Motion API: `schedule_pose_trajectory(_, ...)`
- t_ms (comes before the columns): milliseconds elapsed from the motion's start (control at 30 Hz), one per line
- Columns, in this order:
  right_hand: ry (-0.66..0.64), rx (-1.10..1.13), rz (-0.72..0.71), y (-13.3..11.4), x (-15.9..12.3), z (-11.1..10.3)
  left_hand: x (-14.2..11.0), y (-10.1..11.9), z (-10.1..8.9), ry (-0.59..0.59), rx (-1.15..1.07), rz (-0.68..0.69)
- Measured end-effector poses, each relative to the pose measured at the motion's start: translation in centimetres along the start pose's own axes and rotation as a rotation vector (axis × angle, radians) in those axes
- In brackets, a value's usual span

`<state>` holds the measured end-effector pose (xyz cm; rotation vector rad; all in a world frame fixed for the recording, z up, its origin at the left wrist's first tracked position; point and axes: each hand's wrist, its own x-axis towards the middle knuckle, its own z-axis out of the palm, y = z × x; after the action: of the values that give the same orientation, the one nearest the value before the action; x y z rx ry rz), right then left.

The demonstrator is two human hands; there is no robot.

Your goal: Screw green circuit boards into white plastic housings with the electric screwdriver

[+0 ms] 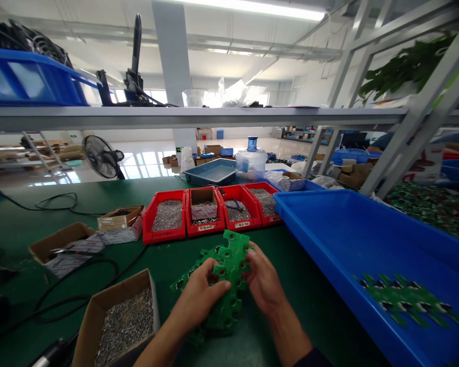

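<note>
A green circuit board panel (235, 255) with notched edges and round holes is held up in front of me, over the green table. My left hand (201, 293) grips it from the left, thumb lying across its face. At its right edge, my right hand (263, 278) has its fingers closed on the board, fingertips partly hidden behind it. Behind and left of it shows another green board (193, 270) with dark and silver parts; whether it lies on the table or is held too, I cannot tell.
Red bins (164, 234) of small metal parts line the back. A cardboard box (149, 311) of metal pins stands left, near black cables (115, 270). On the right, a large blue tray (329, 219) contains an assembled board panel (409, 298). A shelf (229, 117) crosses above.
</note>
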<state>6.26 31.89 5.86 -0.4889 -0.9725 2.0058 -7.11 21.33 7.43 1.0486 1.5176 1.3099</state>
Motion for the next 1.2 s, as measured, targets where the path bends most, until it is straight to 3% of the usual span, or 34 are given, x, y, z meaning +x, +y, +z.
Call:
schedule_pose_trajectory(67,0.061,-0.119,-0.065,0.2,-0.1,0.2,-0.1,0.1,0.1,-0.045,0.113,-0.014)
schedule_pose_trajectory(133,0.018,-0.207,-0.095,0.6,-0.4,0.5,-0.2,0.3,0.3,-0.035,0.112,-0.020)
schedule_pose_trajectory(233,-0.090,-0.318,-0.131,1.0,-0.8,1.0,-0.4,0.7,0.5,0.039,0.030,0.008)
schedule_pose_trajectory(333,-0.109,-0.457,-0.200,1.0,-1.1,1.4,-0.6,1.1,0.7,0.143,0.110,0.077)
schedule_pose_trajectory(500,0.015,-0.647,-0.319,1.2,-1.8,2.6,-0.9,1.3,1.2,0.319,0.304,0.146)
schedule_pose_trajectory(733,0.157,-0.695,-0.383,1.8,-2.7,4.3,-1.2,1.5,1.8,0.366,0.368,0.159)
schedule_pose_trajectory(867,0.102,-0.616,-0.333,1.3,-2.3,3.8,-1.0,1.8,0.8,0.272,0.273,0.135)
schedule_pose_trajectory(1067,0.134,-0.187,-0.218,0.2,-0.9,2.1,-0.3,0.7,-0.4,-0.098,-0.047,0.031)
schedule_pose_trajectory(1200,0.002,-0.101,-0.203,0.8,-0.9,2.0,-0.1,0.5,-0.3,-0.064,-0.186,0.027)
